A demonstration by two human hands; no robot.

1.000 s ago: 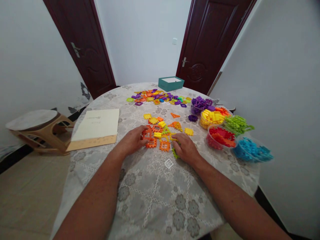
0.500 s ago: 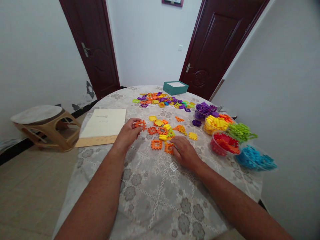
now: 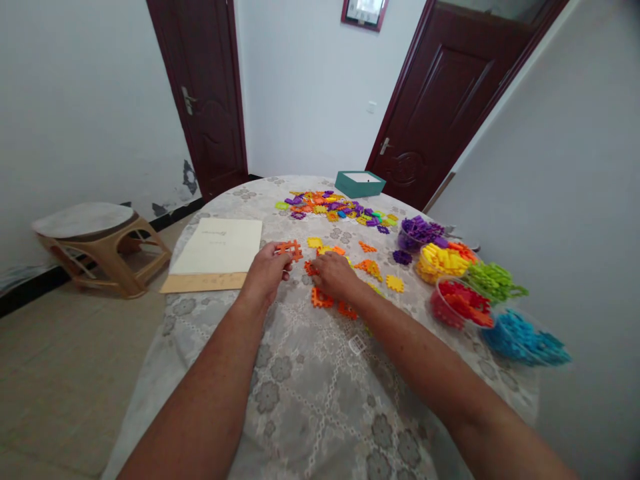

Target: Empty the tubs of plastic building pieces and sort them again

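My left hand (image 3: 269,270) is closed on an orange square interlocking plastic piece (image 3: 296,251), held by its left edge just above the table. To its right, my right hand (image 3: 336,275) reaches into a loose group of pieces, fingers bent down onto another orange toothed piece (image 3: 310,269). That piece is partly covered by the fingertips. Just below the hand lie an orange open square (image 3: 321,298) and a second orange piece (image 3: 347,310) partly hidden by my wrist. Yellow pieces (image 3: 314,243) lie beyond the hand, and a yellow square (image 3: 395,283) lies to its right.
Clear tubs at right hold purple (image 3: 421,230), yellow (image 3: 442,260), red (image 3: 463,303), green (image 3: 495,283) and blue pieces (image 3: 523,338). A mixed pile (image 3: 330,205) lies farther back, near a teal box (image 3: 360,185). Left are a cream folder (image 3: 220,243) and a stool (image 3: 103,247).
My right hand has moved left and away from me, from the near orange piece to one closer to my left hand. The left hand still holds its orange square. The camera view has shifted slightly.
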